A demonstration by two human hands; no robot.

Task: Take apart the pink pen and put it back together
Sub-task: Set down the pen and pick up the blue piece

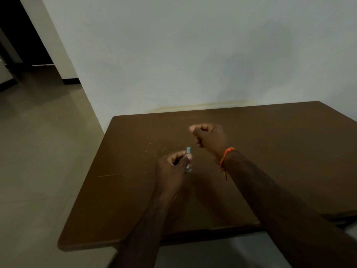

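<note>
Above the brown table (270,151), my left hand (173,167) pinches a short pen part (188,150) between thumb and fingers. The part stands nearly upright and looks grey-blue in the dim light; its upper end sticks out above my thumb and its lower end shows below. My right hand (209,138) is raised a little farther back and to the right, fingers curled closed. Whether it holds a small piece is hidden inside the fist. An orange thread band (226,154) circles the right wrist. The two hands are apart.
Small pale specks (152,149) are scattered on the table left of my hands. The table's back edge meets a pale wall (193,55). To the left lies tiled floor (38,151), with a dark doorway at the far upper left.
</note>
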